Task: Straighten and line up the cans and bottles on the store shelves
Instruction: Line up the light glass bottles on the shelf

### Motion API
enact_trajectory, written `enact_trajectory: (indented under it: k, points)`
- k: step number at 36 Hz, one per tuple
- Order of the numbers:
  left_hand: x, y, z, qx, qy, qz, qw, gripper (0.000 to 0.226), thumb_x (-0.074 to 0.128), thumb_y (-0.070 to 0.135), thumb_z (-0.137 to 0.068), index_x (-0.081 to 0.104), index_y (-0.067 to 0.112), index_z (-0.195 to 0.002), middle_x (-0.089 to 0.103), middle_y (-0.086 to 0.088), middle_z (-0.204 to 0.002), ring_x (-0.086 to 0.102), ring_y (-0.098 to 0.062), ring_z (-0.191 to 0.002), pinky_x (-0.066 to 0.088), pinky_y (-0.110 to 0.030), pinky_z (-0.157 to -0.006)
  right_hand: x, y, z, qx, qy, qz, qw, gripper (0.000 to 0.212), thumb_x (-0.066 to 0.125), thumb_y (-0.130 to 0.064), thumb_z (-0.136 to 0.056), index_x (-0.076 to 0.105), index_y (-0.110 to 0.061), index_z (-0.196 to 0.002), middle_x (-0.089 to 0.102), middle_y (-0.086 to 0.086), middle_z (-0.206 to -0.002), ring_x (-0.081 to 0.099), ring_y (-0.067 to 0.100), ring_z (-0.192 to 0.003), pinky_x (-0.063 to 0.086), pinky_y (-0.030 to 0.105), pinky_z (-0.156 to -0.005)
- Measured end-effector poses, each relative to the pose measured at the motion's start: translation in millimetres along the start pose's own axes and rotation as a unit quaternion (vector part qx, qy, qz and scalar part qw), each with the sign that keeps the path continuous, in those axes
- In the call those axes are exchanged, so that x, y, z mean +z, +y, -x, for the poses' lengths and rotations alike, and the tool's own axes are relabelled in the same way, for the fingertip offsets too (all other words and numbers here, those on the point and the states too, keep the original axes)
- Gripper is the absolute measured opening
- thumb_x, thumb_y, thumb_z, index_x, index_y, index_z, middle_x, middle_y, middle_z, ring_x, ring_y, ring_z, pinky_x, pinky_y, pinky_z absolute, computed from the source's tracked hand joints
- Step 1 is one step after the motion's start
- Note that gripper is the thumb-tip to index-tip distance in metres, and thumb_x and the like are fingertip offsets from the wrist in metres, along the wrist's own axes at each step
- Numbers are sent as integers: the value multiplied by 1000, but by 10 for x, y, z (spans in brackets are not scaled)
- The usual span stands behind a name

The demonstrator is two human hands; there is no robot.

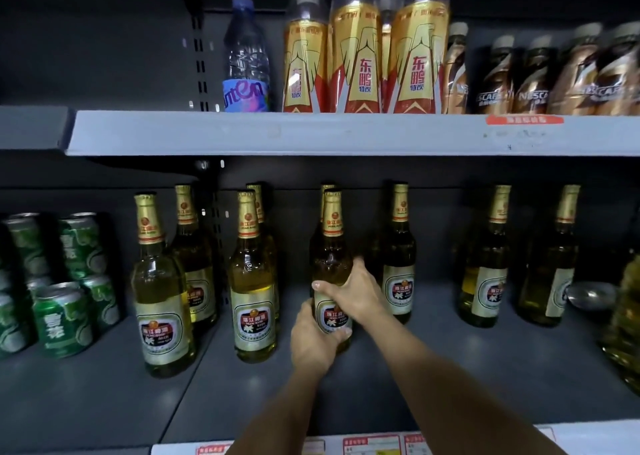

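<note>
Head view: both hands clasp one beer bottle standing mid lower shelf; left hand grip wraps its base, right hand grip its belly, covering most of the label. At 9 o'clock, green cans are cut off.

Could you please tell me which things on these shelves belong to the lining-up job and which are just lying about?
Part of the job:
- gold-foil-necked glass beer bottle, gripped by the left hand and right hand
- other glass beer bottles
- green drink cans
- tall gold-labelled plastic bottles
- brown coffee bottles
- clear water bottle

Just lying about:
- round metal dish
- red shelf-edge sticker
</note>
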State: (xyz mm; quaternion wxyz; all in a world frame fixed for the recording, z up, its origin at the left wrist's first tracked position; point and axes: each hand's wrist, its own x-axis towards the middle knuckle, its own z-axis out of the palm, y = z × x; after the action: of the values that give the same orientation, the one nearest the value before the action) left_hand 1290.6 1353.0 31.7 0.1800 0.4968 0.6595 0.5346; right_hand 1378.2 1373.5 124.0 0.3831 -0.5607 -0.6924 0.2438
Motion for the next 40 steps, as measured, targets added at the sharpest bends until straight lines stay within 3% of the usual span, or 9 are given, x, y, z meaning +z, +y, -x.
enact_trajectory:
  k: [13, 18, 21, 27, 29, 32, 34, 37, 40]
  points:
    - [-64, 23, 21, -3, -24, -28, 999, 70, 86, 33, -60, 51, 24, -118, 63, 5, -108, 61, -16, -102, 50, -36, -89, 16, 32, 20, -14, 9, 31, 999, 73, 76, -54, -69, 40, -18, -121, 62, 4, -115, 60, 26, -107, 50, 39, -87]
    - [-43, 81, 115, -3, -12, -25, 1000, 91, 84, 30, -66, 34, 20, -141, 48, -2, -128, 50, -19, -120, 44, -36, -100, 15, 39, 48, -19, -1, 23, 1000, 72, 73, -52, -73, 37, -16, -123, 61, 3, -115, 60, 26, -107, 49, 37, -84]
    - [-75, 113, 206, 12, 29, -47, 998, 93, 82, 37, -67, 31, 20, -143, 43, -2, -132, 43, -20, -126, 43, -38, -100, 16, 85, 83, -14, -30, 0, 999, 77, 76, -49, -72, 35, -18, -129, 61, 3, -117, 59, 25, -109, 49, 39, -89]
    - [-314, 183, 337, 53, 240, -68, 967, 40, 70, 21, -73, 48, 12, -105, 48, 0, -96, 52, -26, -95, 45, -41, -78, 59, 283, 212, 8, -74, -10, 997, 66, 77, -34, -75, 40, -16, -127, 62, 3, -118, 58, 24, -111, 46, 39, -96]
    - [-407, 174, 321, 27, 308, -72, 948, 37, 70, 15, -71, 49, 7, -101, 51, -9, -96, 51, -32, -94, 42, -44, -79, 91, 308, 217, 11, -72, -16, 997, 63, 76, -34, -75, 42, -17, -124, 62, 4, -118, 58, 25, -111, 46, 43, -97]
    - [-567, 150, 238, -35, 362, -81, 928, 56, 76, 21, -72, 49, 2, -117, 52, -20, -110, 49, -38, -104, 39, -49, -86, 120, 309, 187, 20, -71, -27, 997, 61, 76, -37, -75, 43, -18, -122, 62, 3, -116, 58, 25, -110, 47, 45, -96]
    - [-665, 102, 145, -71, 337, -84, 935, 80, 81, 33, -70, 40, 4, -133, 47, -22, -126, 45, -40, -115, 38, -52, -94, 140, 305, 168, 24, -73, -35, 996, 62, 78, -36, -74, 42, -19, -122, 61, 2, -115, 58, 24, -109, 47, 45, -97]
    - [-748, 25, 4, -117, 231, -53, 964, 108, 81, 47, -66, 19, 10, -147, 34, -20, -143, 35, -40, -131, 33, -53, -104, 198, 322, 165, 35, -73, -47, 996, 64, 81, -34, -70, 42, -20, -119, 62, 0, -113, 59, 24, -108, 47, 46, -97]
    - [-758, -38, -93, -140, 186, -17, 972, 104, 83, 42, -66, 20, 15, -145, 39, -15, -140, 39, -36, -130, 37, -50, -102, 248, 356, 181, 44, -63, -53, 996, 62, 82, -33, -69, 43, -20, -116, 62, 0, -111, 60, 23, -107, 47, 45, -95]
